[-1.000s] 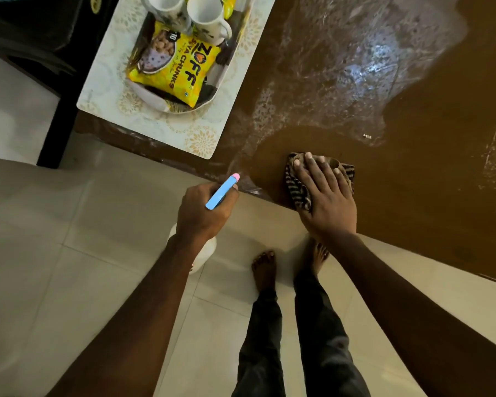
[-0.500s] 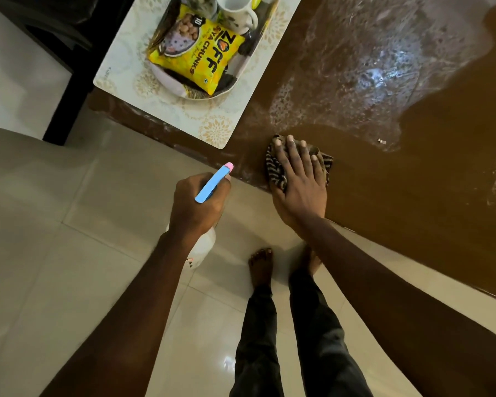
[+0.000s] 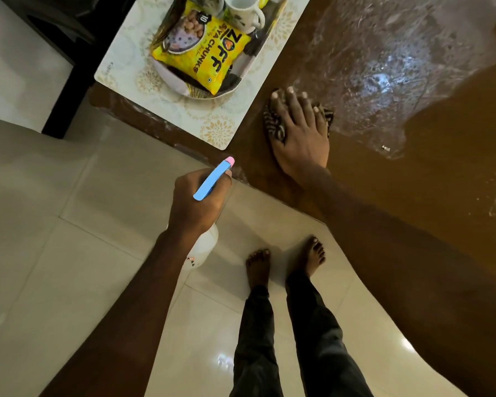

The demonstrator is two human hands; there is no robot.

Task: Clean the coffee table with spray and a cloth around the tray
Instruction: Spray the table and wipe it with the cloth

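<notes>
My right hand [image 3: 301, 133] lies flat on a striped dark cloth [image 3: 274, 127], pressing it onto the brown coffee table [image 3: 441, 181] just right of the placemat's corner. My left hand [image 3: 196, 200] grips a white spray bottle [image 3: 202, 247] with a blue, pink-tipped head [image 3: 212, 179], held over the floor beside the table's edge. The tray [image 3: 172, 78] sits on a pale patterned placemat [image 3: 126, 61] at the table's left end. It holds a yellow snack packet [image 3: 209, 61] and a white mug [image 3: 245, 11]. A wet, foamy patch [image 3: 370, 61] shines beyond the cloth.
A dark piece of furniture [image 3: 69, 32] stands to the left of the table end. Pale glossy floor tiles [image 3: 55, 253] lie below me, with my bare feet [image 3: 258, 265] close to the table's near edge. A small speck [image 3: 385, 148] lies on the table right of my hand.
My right hand has slid the cloth to the left and further onto the table, closer to the placemat. My left hand with the bottle has stayed near the table edge.
</notes>
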